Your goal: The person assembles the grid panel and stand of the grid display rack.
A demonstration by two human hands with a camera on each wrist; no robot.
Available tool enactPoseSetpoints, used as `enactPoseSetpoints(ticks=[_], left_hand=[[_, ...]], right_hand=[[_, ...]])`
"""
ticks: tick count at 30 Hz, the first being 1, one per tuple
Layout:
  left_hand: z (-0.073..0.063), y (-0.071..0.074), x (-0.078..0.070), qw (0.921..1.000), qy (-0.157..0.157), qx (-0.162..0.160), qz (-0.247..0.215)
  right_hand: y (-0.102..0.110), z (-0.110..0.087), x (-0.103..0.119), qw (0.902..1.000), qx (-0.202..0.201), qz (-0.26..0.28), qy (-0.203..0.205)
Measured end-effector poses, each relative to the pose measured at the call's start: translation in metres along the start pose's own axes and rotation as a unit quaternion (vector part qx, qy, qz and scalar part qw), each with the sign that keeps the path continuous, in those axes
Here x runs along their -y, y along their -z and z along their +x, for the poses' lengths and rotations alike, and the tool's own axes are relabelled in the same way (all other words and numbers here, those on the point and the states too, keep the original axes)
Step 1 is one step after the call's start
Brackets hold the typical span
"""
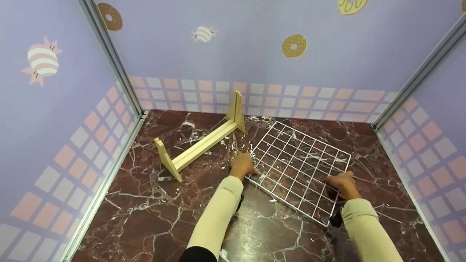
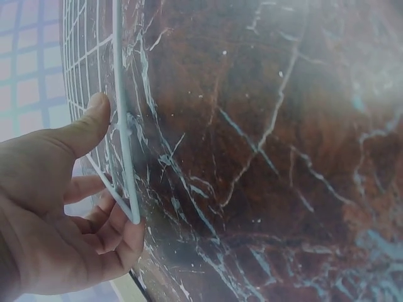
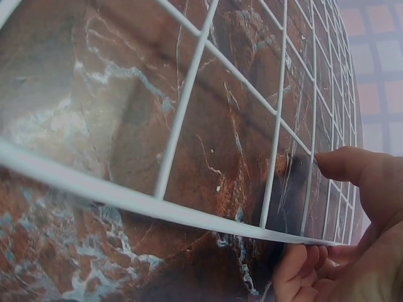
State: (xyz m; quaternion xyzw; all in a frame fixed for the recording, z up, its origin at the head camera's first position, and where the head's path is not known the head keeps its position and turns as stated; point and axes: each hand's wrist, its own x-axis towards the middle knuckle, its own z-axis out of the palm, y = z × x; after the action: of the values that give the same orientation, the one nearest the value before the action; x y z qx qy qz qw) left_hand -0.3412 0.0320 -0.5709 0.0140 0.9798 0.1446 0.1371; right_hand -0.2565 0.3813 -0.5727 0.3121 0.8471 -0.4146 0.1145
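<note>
So the grid [image 1: 299, 171] sits right of center above the stone top [image 1: 145, 225], turned at an angle, and both hands have it. The left hand [image 1: 243, 165] grips around the near-left corner, thumb against the edge wire and fingers curled behind. The right hand [image 1: 344, 185] pinches the right edge about midway, thumb on the mesh side, fingertips tucked under. There's a shadow beneath, so I'd say it's at least partly raised, but can't tell how high.

My take: that's a decent hold, just uneven, corner vs mid-edge. Sliding the left hand up its edge would probably stop the far side dipping. Light pinch, wrists level.

Watch the edges: the far-left corner points at the back wall [image 1: 247, 54] and is near the upright of the wooden rack [image 1: 205, 145], which is also just left of the left hand. Swinging left could clip it. More room toward the person, and some between the right hand and right wall [image 1: 429, 109].
</note>
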Motion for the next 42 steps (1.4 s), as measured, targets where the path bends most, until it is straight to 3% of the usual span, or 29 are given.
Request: enactPoseSetpoints(ticks=[8,14,26,33,42], left_hand=[[0.001,0.003,0.005,0.9999,-0.009,-0.006,0.01],[-0.004,0.005,0.009,0.9995,-0.001,-0.026,-0.015],[-0.004,0.014,0.009,0.9971,-0.01,-0.047,-0.059],[-0.004,0.017,0.007,0.9944,0.004,-0.061,-0.087],[-0.009,0.022,0.004,0.9921,0.003,-0.067,-0.106]], right_hand=[[0.002,-0.003,0.005,0.9987,0.002,-0.046,0.021],[0.0,-0.003,0.008,0.9972,-0.011,-0.062,0.041],[0.005,-0.007,0.017,0.9957,-0.051,-0.048,0.061],[0.007,-0.005,0.024,0.9922,-0.083,-0.062,0.07],[0.01,-0.007,0.028,0.9907,-0.1,-0.034,0.085]])
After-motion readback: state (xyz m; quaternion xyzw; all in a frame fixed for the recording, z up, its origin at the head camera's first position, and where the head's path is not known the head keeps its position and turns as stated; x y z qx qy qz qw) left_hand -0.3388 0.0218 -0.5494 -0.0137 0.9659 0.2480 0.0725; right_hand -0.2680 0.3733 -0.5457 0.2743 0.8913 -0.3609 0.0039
